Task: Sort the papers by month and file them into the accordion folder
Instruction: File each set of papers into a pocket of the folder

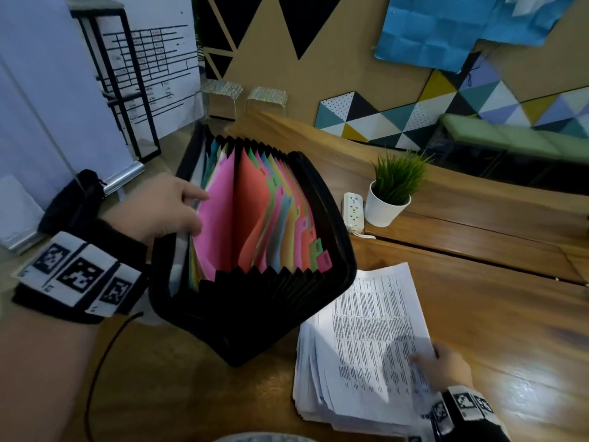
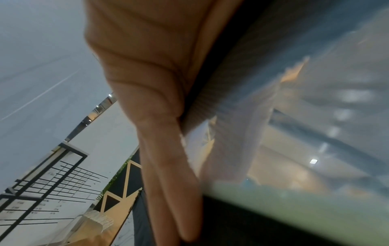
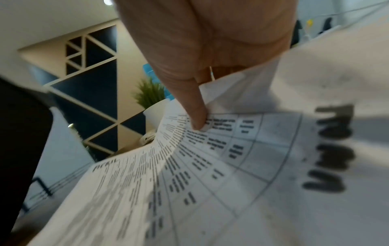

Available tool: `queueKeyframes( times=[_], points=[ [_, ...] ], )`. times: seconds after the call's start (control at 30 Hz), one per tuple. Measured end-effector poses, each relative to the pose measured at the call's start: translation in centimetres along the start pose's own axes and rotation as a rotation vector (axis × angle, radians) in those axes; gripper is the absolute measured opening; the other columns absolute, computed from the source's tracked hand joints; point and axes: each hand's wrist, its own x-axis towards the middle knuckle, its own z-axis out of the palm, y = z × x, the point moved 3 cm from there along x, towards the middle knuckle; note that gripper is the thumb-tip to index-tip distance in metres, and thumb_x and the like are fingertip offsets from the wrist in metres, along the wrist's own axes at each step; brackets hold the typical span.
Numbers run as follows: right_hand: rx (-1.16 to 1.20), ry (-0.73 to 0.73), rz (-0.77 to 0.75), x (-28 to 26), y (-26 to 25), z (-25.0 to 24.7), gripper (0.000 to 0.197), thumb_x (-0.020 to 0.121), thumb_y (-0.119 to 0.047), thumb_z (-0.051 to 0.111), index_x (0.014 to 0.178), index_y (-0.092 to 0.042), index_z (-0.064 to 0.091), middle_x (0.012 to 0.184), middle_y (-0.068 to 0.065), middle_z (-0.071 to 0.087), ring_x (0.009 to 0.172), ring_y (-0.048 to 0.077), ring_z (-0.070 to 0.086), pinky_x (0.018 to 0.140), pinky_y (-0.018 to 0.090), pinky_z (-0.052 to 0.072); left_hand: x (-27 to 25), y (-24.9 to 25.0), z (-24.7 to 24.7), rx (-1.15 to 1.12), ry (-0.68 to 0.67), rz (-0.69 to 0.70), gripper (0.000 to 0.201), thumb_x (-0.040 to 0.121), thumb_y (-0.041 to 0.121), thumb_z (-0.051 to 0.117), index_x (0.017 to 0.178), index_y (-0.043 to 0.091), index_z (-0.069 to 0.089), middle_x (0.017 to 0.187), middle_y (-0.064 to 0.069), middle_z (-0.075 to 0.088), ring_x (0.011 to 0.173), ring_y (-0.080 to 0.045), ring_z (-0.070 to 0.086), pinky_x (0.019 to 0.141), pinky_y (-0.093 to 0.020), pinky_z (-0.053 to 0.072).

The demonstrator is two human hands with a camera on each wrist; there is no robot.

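Desk (image 1: 478, 314): top sheet (image 1: 379, 339) btwn fingers (image 3: 195, 113).

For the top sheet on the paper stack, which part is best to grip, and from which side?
Grip the top sheet at its near right corner, coming from the right, as the right hand does. That corner curls up off the paper stack, so the thumb can press on top with fingers beneath. The accordion folder crowds the left side.
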Motion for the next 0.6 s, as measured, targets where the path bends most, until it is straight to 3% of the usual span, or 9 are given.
queueKeyframes(
  times=[0.07,0.17,0.23,0.3,0.4,0.47,0.53,0.6],
  points=[
    [0.025,0.028,0.007,0.3,0.6,-0.8,0.021,0.090,-0.021,0.056,0.108,-0.013,0.061,0.080,0.003,0.061,0.064,0.012,0.055,0.047,0.018,0.034,-0.1,-0.3,-0.2,-0.017,0.017,-0.004,0.057,0.070,-0.004,0.075,0.122,0.017,0.064,0.075,0.001,0.058,0.062,-0.010,0.052,0.055,-0.032,0.044],
    [0.019,0.065,0.029,0.7,1.5,-1.6,0.023,0.090,-0.019,0.053,0.110,-0.014,0.065,0.081,0.005,0.061,0.067,0.018,0.053,0.049,0.017,0.032,-0.1,-0.8,-0.4,-0.008,0.004,0.015,0.042,0.069,-0.003,0.075,0.098,0.027,0.068,0.062,0.003,0.050,0.043,-0.006,0.045,0.047,-0.023,0.033],
    [0.033,0.077,0.060,0.9,2.1,-1.9,0.027,0.088,-0.017,0.054,0.113,-0.015,0.064,0.089,0.008,0.063,0.074,0.023,0.055,0.060,0.021,0.040,-0.2,-1.3,-0.5,-0.028,0.012,-0.007,0.036,0.069,-0.005,0.075,0.082,0.028,0.067,0.060,0.003,0.046,0.036,-0.004,0.045,0.047,-0.022,0.033],
    [0.070,0.077,0.076,0.8,2.7,-2.2,0.029,0.086,-0.015,0.055,0.114,-0.012,0.064,0.090,0.011,0.064,0.078,0.026,0.057,0.068,0.025,0.043,-0.2,-1.8,-0.6,-0.039,0.033,-0.035,0.036,0.067,-0.005,0.076,0.076,0.029,0.068,0.061,0.003,0.049,0.044,-0.006,0.047,0.051,-0.024,0.036],
    [0.120,0.065,0.067,0.5,3.6,-2.6,0.026,0.087,-0.015,0.057,0.113,-0.009,0.060,0.082,0.009,0.063,0.074,0.025,0.058,0.067,0.028,0.044,-0.2,-2.1,-0.5,-0.021,0.055,-0.060,0.033,0.065,-0.002,0.077,0.080,0.027,0.070,0.079,-0.007,0.063,0.057,-0.017,0.055,0.057,-0.026,0.045],
    [0.109,0.042,0.029,0.6,4.1,-2.8,0.022,0.088,-0.019,0.057,0.107,-0.009,0.057,0.077,0.002,0.059,0.071,0.020,0.057,0.063,0.028,0.046,-0.3,-1.9,-0.3,-0.047,0.076,-0.065,0.031,0.066,-0.002,0.077,0.084,0.023,0.071,0.084,-0.009,0.065,0.058,-0.011,0.058,0.058,-0.022,0.049],
    [0.100,0.016,-0.017,0.7,4.5,-2.9,0.024,0.089,-0.021,0.057,0.108,-0.007,0.055,0.079,0.000,0.058,0.069,0.014,0.056,0.053,0.024,0.043,-0.4,-1.3,0.1,-0.061,0.100,-0.061,0.029,0.068,-0.001,0.077,0.085,0.022,0.071,0.079,-0.002,0.064,0.062,-0.007,0.056,0.056,-0.018,0.043],
    [0.141,-0.032,-0.073,0.7,4.9,-3.2,0.024,0.090,-0.019,0.057,0.109,-0.006,0.052,0.082,0.000,0.058,0.069,0.011,0.055,0.049,0.021,0.038,-0.5,-0.6,0.4,-0.068,0.105,-0.071,0.033,0.069,-0.001,0.076,0.095,0.019,0.072,0.086,-0.001,0.064,0.074,-0.010,0.054,0.066,-0.022,0.039]
  ],
)
